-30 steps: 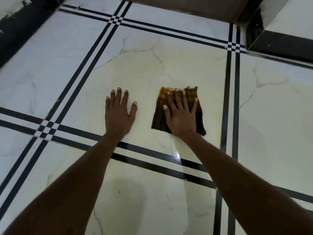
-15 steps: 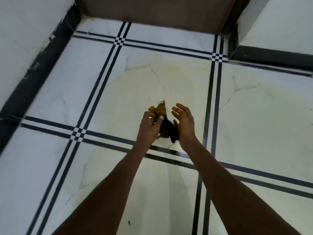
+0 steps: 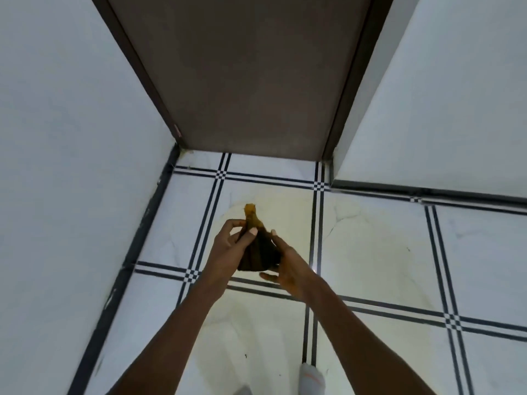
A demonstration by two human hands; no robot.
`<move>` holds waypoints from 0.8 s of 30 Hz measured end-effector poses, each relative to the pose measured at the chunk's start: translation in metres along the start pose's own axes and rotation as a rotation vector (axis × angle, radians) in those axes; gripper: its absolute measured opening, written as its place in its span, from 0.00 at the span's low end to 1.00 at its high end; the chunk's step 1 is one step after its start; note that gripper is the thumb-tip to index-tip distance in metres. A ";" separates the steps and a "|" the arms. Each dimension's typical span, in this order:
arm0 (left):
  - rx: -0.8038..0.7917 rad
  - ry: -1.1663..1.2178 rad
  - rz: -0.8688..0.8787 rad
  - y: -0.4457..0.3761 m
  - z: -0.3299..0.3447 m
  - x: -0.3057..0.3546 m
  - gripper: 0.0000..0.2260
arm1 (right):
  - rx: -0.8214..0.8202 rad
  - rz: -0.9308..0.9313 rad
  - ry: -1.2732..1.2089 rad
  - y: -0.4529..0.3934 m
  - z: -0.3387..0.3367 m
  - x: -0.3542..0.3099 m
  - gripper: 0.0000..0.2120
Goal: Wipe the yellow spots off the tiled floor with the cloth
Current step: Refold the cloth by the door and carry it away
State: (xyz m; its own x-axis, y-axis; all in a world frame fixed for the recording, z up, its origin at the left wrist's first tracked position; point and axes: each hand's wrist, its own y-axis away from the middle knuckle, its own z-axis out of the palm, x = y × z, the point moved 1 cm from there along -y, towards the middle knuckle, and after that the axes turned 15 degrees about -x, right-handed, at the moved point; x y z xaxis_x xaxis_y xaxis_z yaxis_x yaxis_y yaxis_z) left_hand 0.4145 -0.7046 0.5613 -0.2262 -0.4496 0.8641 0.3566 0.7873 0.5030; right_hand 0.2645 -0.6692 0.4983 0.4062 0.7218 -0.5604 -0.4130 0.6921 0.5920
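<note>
I hold a dark brown cloth (image 3: 258,253) with a yellow-stained tip up in the air over the floor. My left hand (image 3: 232,248) pinches its upper part between thumb and fingers. My right hand (image 3: 288,266) grips its lower right side. The white tiled floor (image 3: 370,252) with black double lines lies well below; a faint yellowish smear (image 3: 285,206) tints the tiles around the cloth's outline and to the right.
A brown door (image 3: 248,81) closes the far end. White walls (image 3: 71,138) with black skirting stand on the left and right. A white-socked foot (image 3: 310,377) shows at the bottom edge.
The cloth lay flat on the floor under my right palm; both hands have since lifted it off the tile and bunched it. The view has risen away from the floor.
</note>
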 end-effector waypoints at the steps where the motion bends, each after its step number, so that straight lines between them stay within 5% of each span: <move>1: -0.007 -0.006 0.000 0.019 0.000 0.019 0.12 | -0.026 -0.015 -0.020 0.020 0.016 -0.007 0.26; 11: 0.104 -0.193 0.068 0.134 -0.061 0.136 0.16 | 0.071 -0.368 0.122 0.150 0.139 -0.081 0.08; 19: -0.015 -0.118 0.099 0.191 -0.059 0.177 0.16 | 0.102 -0.216 0.104 0.173 0.188 -0.072 0.19; 24: -0.184 -0.038 0.108 0.209 -0.066 0.197 0.15 | -0.013 -0.114 -0.192 0.172 0.202 -0.056 0.29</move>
State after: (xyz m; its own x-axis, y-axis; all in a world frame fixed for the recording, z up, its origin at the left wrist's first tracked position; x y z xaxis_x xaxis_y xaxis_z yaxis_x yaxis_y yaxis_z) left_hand 0.5044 -0.6560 0.8378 -0.2107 -0.3472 0.9138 0.5392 0.7385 0.4049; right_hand 0.3352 -0.5922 0.7490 0.5983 0.6246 -0.5019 -0.3653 0.7701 0.5230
